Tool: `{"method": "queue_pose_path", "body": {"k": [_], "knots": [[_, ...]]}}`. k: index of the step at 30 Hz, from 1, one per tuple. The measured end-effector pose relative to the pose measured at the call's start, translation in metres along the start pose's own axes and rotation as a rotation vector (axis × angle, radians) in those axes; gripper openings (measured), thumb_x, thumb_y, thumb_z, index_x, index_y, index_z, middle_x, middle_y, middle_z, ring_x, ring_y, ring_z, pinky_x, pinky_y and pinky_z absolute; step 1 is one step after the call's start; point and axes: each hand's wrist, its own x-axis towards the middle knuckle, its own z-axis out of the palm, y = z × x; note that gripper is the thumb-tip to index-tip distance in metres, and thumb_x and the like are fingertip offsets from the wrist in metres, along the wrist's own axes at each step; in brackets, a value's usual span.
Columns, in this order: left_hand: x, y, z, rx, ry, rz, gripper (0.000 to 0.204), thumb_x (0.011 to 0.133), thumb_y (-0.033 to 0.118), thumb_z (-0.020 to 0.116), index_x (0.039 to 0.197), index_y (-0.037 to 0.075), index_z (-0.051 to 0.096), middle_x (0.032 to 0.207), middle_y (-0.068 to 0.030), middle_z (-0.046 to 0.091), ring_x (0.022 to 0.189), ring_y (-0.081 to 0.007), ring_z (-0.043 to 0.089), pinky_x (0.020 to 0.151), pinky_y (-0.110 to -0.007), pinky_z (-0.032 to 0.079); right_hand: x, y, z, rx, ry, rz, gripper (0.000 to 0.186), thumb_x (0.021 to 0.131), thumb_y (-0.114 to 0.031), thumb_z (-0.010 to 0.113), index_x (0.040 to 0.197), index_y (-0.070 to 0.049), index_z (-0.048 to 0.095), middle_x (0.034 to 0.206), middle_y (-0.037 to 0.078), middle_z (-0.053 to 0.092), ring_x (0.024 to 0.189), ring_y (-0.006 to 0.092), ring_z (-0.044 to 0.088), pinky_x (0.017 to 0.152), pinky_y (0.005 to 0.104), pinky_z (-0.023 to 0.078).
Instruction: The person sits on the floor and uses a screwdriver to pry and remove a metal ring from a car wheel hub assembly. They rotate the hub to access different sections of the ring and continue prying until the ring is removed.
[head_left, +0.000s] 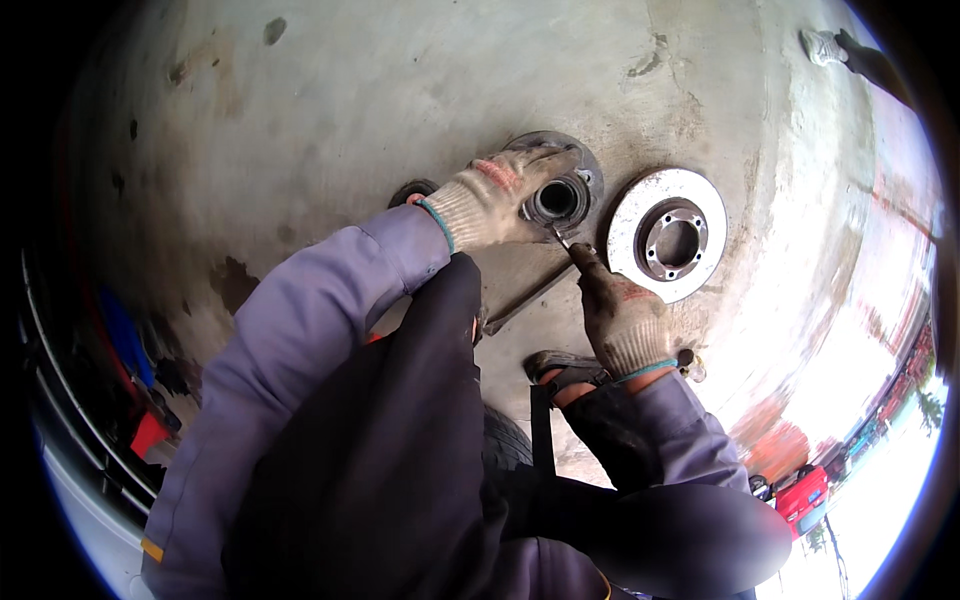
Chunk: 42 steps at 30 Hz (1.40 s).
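Note:
A dark, greasy wheel hub (594, 178) with a round central bore lies on the concrete floor in front of me. My left hand (505, 192), in a dirty knitted glove, grips its flange, thumb and fingers on either side of the bore. In my gloved right hand (620, 308) is a thin metal tool (561, 238); its tip reaches the hub's near edge beside the bore. The fist hides the rest of it, so its exact kind does not show. Just right of the hub lies a brake disc (625, 232) with a bright, shiny face and bolt holes round its centre.
A long metal bar (528, 299) slants across the floor between my hands and knees. Behind my left wrist sits a dark ring-shaped part (412, 190), partly covered. My sandalled foot (560, 370) is below the right hand. Another person's shoe (824, 47) shows at far right.

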Motion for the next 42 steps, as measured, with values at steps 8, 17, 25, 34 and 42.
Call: {"method": "queue_pose_path", "body": {"k": [8, 17, 25, 34, 42], "knots": [[0.001, -0.002, -0.007, -0.162, -0.035, 0.033, 0.091, 0.075, 0.028, 0.09, 0.153, 0.01, 0.046, 0.151, -0.0199, 0.054, 0.142, -0.0373, 0.051, 0.12, -0.045, 0.043, 0.024, -0.025, 0.007, 0.026, 0.193, -0.068, 0.065, 0.1, -0.019, 0.053, 0.161, -0.031, 0.038, 0.089, 0.018, 0.073, 0.079, 0.0383, 0.073, 0.068, 0.0532, 0.056], [-0.006, 0.007, 0.022, -0.1, 0.157, -0.124, 0.08, 0.069, 0.026, 0.092, 0.139, 0.009, 0.058, 0.132, -0.0208, 0.066, 0.126, -0.0419, 0.062, 0.107, -0.048, 0.053, 0.013, -0.046, 0.018, 0.184, 0.159, 0.087, 0.066, 0.101, -0.02, 0.055, 0.163, -0.03, 0.036, 0.093, 0.022, 0.073, 0.086, 0.0398, 0.073, 0.073, 0.0547, 0.056], [-0.019, 0.023, 0.042, 0.109, 0.295, -0.167, 0.096, 0.069, 0.036, 0.091, 0.147, 0.006, 0.044, 0.138, -0.0258, 0.053, 0.131, -0.0446, 0.052, 0.112, -0.053, 0.042, 0.002, -0.061, 0.018, 0.229, 0.081, 0.239, 0.05, 0.104, -0.025, 0.053, 0.154, -0.026, 0.05, 0.1, 0.022, 0.075, 0.09, 0.0405, 0.073, 0.077, 0.0526, 0.057], [-0.006, 0.008, -0.002, 0.035, -0.265, -0.223, 0.107, 0.078, 0.053, 0.086, 0.163, 0.019, 0.03, 0.156, -0.0282, 0.039, 0.144, -0.0462, 0.044, 0.12, -0.051, 0.041, -0.009, -0.064, 0.027, 0.34, 0.123, 0.273, 0.05, 0.103, -0.022, 0.056, 0.153, -0.024, 0.051, 0.096, 0.02, 0.074, 0.087, 0.0396, 0.073, 0.075, 0.0528, 0.056], [-0.027, 0.034, 0.04, 0.064, -0.008, -0.519, 0.117, 0.067, 0.052, 0.091, 0.162, 0.02, 0.031, 0.154, -0.0266, 0.043, 0.139, -0.0486, 0.049, 0.113, -0.055, 0.047, 0.001, -0.073, 0.03, 0.314, 0.16, 0.289, 0.051, 0.104, -0.023, 0.055, 0.154, -0.025, 0.05, 0.094, 0.023, 0.073, 0.084, 0.0408, 0.072, 0.074, 0.0529, 0.056]]}}
